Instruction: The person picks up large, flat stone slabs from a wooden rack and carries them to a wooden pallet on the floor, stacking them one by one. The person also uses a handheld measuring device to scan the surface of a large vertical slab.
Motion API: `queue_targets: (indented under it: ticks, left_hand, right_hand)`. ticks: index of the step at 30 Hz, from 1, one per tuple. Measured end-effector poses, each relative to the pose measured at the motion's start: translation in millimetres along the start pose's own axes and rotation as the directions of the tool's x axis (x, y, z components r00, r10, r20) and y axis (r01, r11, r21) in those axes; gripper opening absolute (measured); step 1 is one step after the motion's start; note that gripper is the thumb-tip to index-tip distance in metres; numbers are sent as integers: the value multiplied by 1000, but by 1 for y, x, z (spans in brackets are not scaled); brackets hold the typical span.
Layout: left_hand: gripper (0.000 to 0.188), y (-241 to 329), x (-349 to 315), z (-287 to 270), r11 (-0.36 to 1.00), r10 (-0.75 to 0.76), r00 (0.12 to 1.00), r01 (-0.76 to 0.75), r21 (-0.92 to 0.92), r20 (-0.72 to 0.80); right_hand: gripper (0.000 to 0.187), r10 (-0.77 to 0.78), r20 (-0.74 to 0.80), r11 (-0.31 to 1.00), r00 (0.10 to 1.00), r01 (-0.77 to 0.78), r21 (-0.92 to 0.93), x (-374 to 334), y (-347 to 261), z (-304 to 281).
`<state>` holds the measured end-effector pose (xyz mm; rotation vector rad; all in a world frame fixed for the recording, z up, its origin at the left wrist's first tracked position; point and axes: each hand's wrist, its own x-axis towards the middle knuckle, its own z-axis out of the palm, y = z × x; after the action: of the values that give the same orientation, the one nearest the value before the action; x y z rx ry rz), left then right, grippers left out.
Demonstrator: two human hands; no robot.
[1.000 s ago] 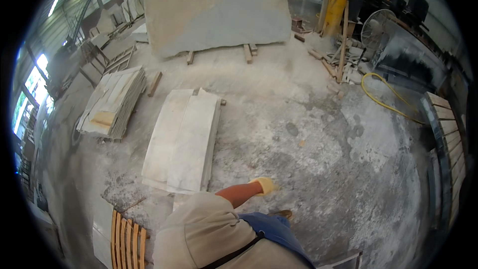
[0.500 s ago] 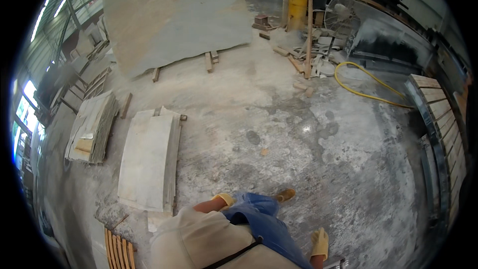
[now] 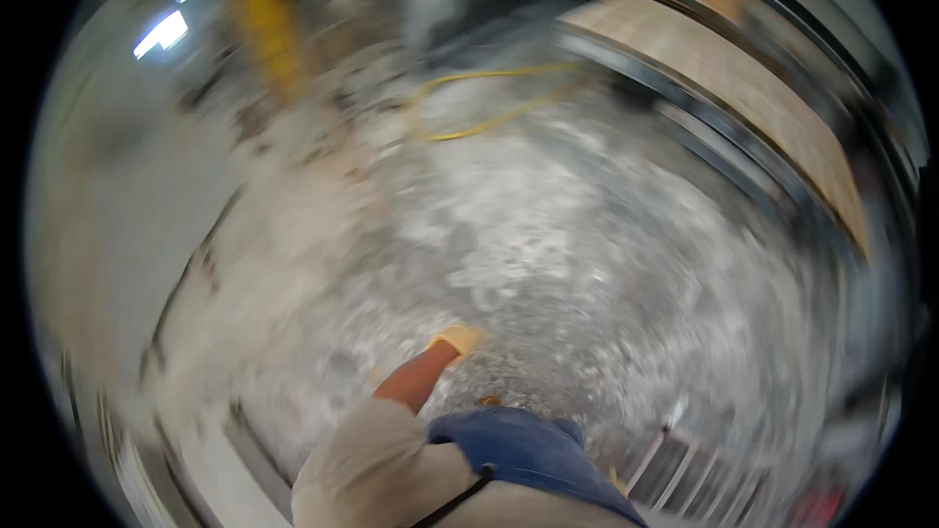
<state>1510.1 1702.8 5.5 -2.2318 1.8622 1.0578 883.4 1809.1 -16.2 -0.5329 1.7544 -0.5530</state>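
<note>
My left hand (image 3: pixel 457 340), in a pale yellow glove, is stretched out ahead of my body over the grey floor. Motion smears its fingers, and I can make out nothing held in it. Of my right hand (image 3: pixel 616 481) only a thin yellowish sliver shows beside my blue apron (image 3: pixel 533 445); the apron hides the rest. Closest to that sliver is a pale slatted rack (image 3: pixel 675 474) low on the right. A brown shoe tip (image 3: pixel 489 400) peeks out beyond the apron.
A yellow hose (image 3: pixel 460 134) loops on the dusty floor ahead. Along the right runs a long slatted bench (image 3: pixel 724 59) with a metal side. A yellow post (image 3: pixel 259 20) rises at the far left, near a big stone slab (image 3: pixel 127 205). Stacked slabs (image 3: pixel 230 469) lie at lower left.
My view has swung to the right, so hose, post and large slab sit further left. My left arm now reaches further forward. The right glove, plain before, is almost wholly hidden.
</note>
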Motion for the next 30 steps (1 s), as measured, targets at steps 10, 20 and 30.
queue_targets:
  ticks: [10,20,30]
  left_hand:
    - [48,246,273,-55,920,134,961,-212,330,243]
    - [66,356,407,-104,757,-247,835,483,-440,492]
    - [64,482,701,-137,779,-163,834,437,-449,528]
  right_hand:
    - [47,4,-63,885,998,-33,-465,155,-64,-40]
    - [60,-404,-128,906,906,378,-191,319,-481,-107]
    - [55,-381,-282,860,880,225,-459,489,-597,-200]
